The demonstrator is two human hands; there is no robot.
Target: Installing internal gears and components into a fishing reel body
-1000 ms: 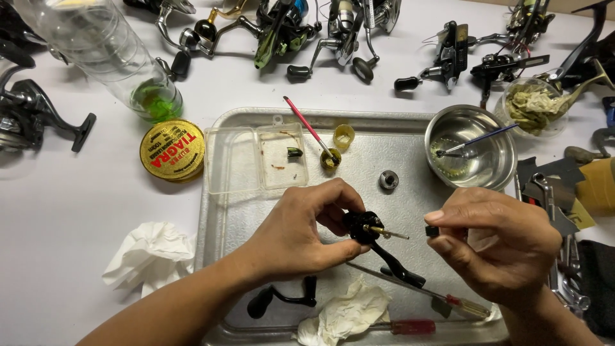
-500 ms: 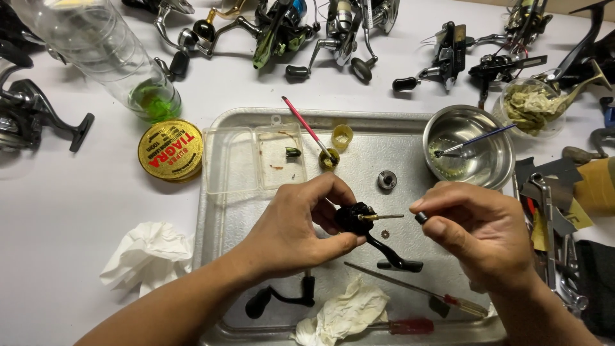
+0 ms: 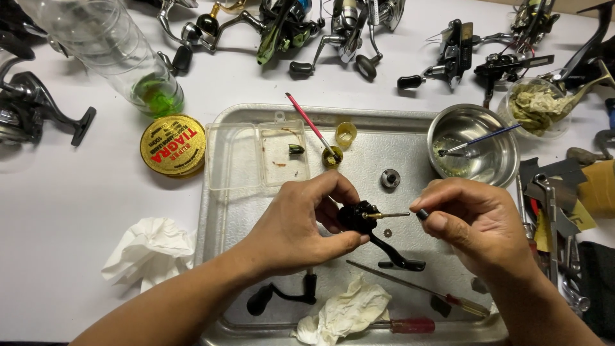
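Head view: left hand (image 3: 301, 224) closed around a black reel part (image 3: 359, 216) above the metal tray (image 3: 410, 128); a brass shaft (image 3: 387, 216) sticks out of the part to the right; right hand (image 3: 477, 221) pinches a small dark piece (image 3: 422, 214) between thumb and forefinger, just beside the shaft tip, not touching; a small gear (image 3: 387, 233) lies on the tray below the shaft; steel bowl (image 3: 474, 144) with a brush stands at the tray's far right; crumpled tissue (image 3: 349, 311) and a red-handled screwdriver (image 3: 403, 325) lie near the front edge.

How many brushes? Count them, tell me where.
2: red brush tipped into the yellow cap on the tray; blue brush in the steel bowl. Others may hide in clutter.
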